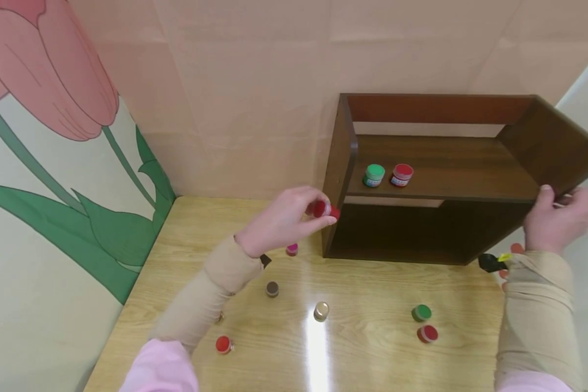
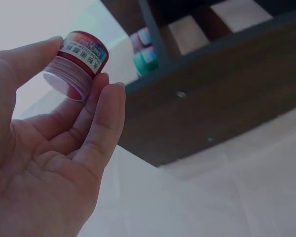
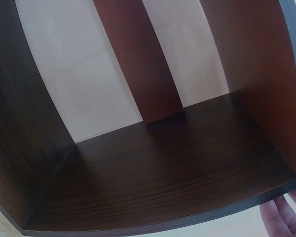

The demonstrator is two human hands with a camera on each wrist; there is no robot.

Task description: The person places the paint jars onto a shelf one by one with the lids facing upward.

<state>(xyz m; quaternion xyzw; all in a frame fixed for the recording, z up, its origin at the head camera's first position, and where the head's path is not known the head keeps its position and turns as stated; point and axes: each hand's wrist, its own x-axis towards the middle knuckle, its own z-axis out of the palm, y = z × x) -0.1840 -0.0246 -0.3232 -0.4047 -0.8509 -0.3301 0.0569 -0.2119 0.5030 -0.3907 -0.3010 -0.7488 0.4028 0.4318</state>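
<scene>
In my left hand (image 1: 289,220) I pinch a small red paint jar (image 2: 84,59) between thumb and fingertips. The jar is tilted, with a printed label round it, and hangs just left of the dark brown shelf unit (image 1: 446,198). My right hand (image 1: 558,223) grips the front edge of the unit's right side panel; in the right wrist view only some of its fingers (image 3: 281,217) show at the lower right. A green paint jar (image 1: 374,175) and another red paint jar (image 1: 402,175) stand side by side near the left end of the upper board.
On the wooden table (image 1: 367,348) lie a green jar (image 1: 422,312), a dark red jar (image 1: 428,334), a gold jar (image 1: 321,311), a brown jar (image 1: 272,289), a magenta jar (image 1: 292,249) and a bright red jar (image 1: 223,344). A pink curtain hangs behind.
</scene>
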